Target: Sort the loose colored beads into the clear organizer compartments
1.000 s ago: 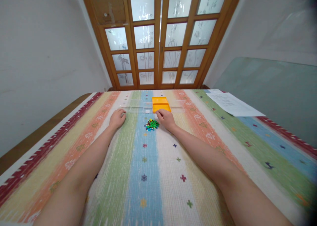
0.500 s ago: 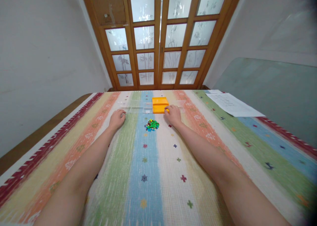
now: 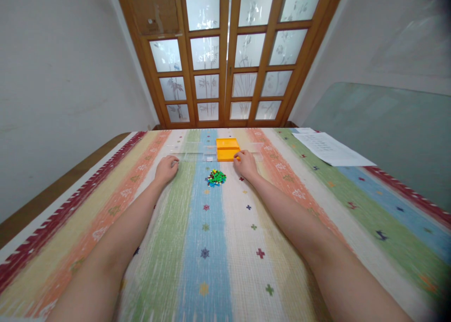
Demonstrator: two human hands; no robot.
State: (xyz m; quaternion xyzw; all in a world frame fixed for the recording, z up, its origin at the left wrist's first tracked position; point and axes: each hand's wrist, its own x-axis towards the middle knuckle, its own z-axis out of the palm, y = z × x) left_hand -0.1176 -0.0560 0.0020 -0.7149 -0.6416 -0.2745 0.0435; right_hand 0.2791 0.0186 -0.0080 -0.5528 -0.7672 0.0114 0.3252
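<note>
My left hand (image 3: 167, 169) rests on the cloth with its fingers curled together, by the near left corner of a clear plastic box (image 3: 186, 156). Whether anything is between those fingers is hidden. My right hand (image 3: 245, 164) lies at the near right corner of an open yellow box (image 3: 228, 154), fingertips bent and close together against its edge; what they pinch, if anything, is too small to make out. Between the hands and nearer to me sits a small pile of mostly green beads or tiny blocks (image 3: 216, 177), with some blue, yellow, white and dark red ones.
A striped, patterned cloth (image 3: 207, 270) covers the table. Further clear plastic (image 3: 256, 154) spreads right of the yellow box, partly behind my right hand. Printed paper sheets (image 3: 331, 148) lie at the right edge. Beyond the table stand wooden doors with glass panes (image 3: 225, 73).
Both hands stay almost in place. My right fingertips have shifted very slightly, and a bit of yellow beside them no longer shows. The pile and boxes look unmoved.
</note>
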